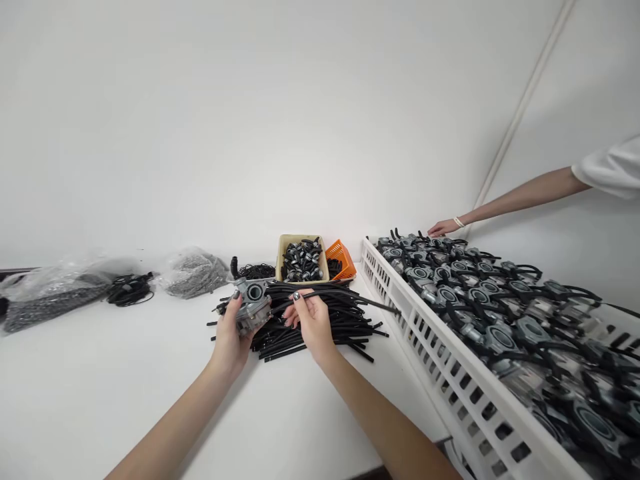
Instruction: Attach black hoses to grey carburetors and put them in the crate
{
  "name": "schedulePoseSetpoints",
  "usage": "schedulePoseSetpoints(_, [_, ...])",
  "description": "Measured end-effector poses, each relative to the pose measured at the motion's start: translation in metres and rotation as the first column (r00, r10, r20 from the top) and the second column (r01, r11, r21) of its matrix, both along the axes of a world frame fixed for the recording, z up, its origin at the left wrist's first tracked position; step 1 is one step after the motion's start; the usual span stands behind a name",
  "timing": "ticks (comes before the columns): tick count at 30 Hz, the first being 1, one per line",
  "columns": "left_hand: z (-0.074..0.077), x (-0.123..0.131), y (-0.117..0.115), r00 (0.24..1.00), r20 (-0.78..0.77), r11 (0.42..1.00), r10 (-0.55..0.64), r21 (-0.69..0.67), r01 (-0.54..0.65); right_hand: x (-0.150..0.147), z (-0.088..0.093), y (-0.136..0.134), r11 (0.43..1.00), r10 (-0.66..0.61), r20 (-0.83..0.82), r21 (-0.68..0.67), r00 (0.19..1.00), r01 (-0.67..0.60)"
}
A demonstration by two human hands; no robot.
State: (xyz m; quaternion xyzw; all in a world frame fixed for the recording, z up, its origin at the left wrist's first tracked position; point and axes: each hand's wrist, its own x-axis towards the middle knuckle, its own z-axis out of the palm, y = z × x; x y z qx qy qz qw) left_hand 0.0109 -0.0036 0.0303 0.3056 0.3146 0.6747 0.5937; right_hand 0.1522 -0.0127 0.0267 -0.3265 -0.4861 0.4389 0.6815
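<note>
A silver metal carburetor [253, 308] with a clear bowl sits in my left hand [231, 343], held above the white table with its round bore facing up. A short black elbow stands up from its far left side. Just to the right, my right hand [315, 325] pinches a thin black rubber hose [357, 300] between thumb and fingers. One end of this hose reaches right toward the white crate; its other end is near the carburetor, and I cannot tell whether they touch. Beneath both hands lies a pile of loose black hoses [320, 333].
At right, a white slatted crate [440, 353] is filled with carburetors [500, 337]. Another person's hand [444, 228] reaches to its far side. Behind the hoses stand a cream basket [281, 257] of small parts and an orange basket [345, 252]. Plastic bags [193, 272] lie left.
</note>
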Motion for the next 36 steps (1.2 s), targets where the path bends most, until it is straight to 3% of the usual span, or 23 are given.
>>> schedulePoseSetpoints(8, [0.0,0.0,0.0,0.999,0.034,1.0,0.008,-0.009,-0.007,-0.011,-0.007,0.006,0.999,-0.036,0.023,-0.029,0.999,0.037])
schedulePoseSetpoints(16, [-0.006,-0.008,0.013,0.994,0.087,0.998,0.061,0.017,-0.062,-0.033,-0.001,0.007,0.996,-0.071,0.089,0.064,0.994,0.065])
schedulePoseSetpoints(25, [-0.003,-0.031,0.03,0.972,0.143,0.98,0.189,0.035,-0.196,-0.09,-0.018,0.029,0.956,-0.293,-0.04,0.007,0.955,0.293])
schedulePoseSetpoints(36, [-0.008,-0.042,0.038,0.956,0.176,0.967,0.236,0.053,-0.249,-0.098,-0.035,0.041,0.963,-0.266,-0.105,-0.06,0.958,0.261])
